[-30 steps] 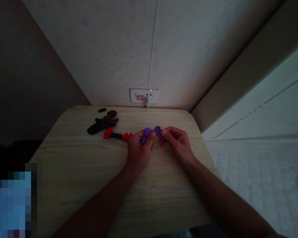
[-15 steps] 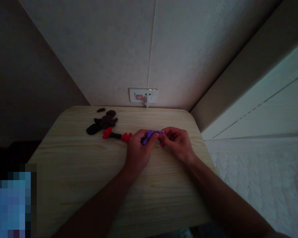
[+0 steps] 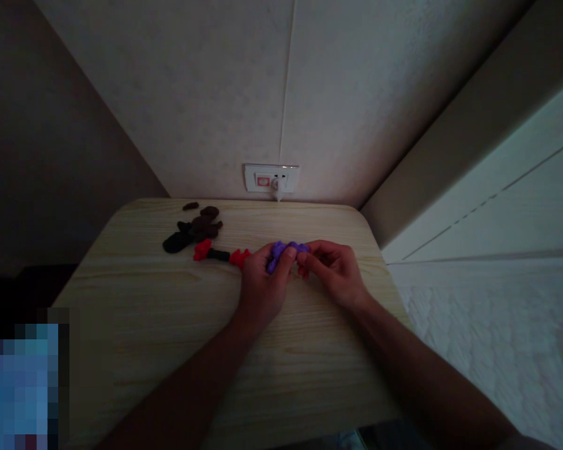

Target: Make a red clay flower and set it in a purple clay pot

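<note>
Purple modelling clay (image 3: 291,247) bridges my two hands above the small wooden table (image 3: 291,350). My left hand (image 3: 265,278) is closed round its left part, thumb on top. The fingers of my right hand (image 3: 335,269) pinch its right end. A reddish patch shows under my right fingertips; I cannot tell whether it is clay or skin. Left of my left hand lies a black clay bar (image 3: 218,255) between a red clay lump (image 3: 202,249) and another red clay lump (image 3: 239,257), which my left hand partly hides.
Brown clay pieces (image 3: 206,225) and a flat black clay piece (image 3: 176,242) lie at the table's back left, with a small brown bit (image 3: 190,206) behind. A wall socket (image 3: 271,179) holding a plug sits above the back edge. A white quilted surface (image 3: 492,350) is at the right.
The purple clay's right part showed as a flat round disc, then edge-on as a thin strip; now it looks bunched and lumpy. Both hands stay in nearly the same place.
</note>
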Motion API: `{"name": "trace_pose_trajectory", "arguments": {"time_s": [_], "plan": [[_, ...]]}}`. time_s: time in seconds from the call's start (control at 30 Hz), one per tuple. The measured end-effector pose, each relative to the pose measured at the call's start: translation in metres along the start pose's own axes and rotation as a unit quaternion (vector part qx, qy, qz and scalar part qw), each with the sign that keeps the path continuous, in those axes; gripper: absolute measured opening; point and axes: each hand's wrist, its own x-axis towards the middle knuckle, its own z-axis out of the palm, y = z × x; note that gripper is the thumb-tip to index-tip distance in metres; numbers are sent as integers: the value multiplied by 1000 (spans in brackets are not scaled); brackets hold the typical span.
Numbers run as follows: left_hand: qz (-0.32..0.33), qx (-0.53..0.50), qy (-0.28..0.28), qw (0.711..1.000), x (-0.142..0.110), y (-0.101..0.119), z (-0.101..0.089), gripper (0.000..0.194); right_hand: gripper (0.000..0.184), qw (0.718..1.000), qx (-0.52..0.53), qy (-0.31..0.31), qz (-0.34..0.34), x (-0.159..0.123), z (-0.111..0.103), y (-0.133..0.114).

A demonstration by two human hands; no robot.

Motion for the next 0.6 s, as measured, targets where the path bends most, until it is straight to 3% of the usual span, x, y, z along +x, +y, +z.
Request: {"name": "trace_pose_trajectory", "arguments": {"time_s": [0.4,0.6], "plan": [[-60,-104,-13,993,3,-3,3,35,33,997,64,-33,12,-1,1,7],[-33,-49,4,998,4,-6,2,36,35,999,40,16,3,2,3,4]]}}
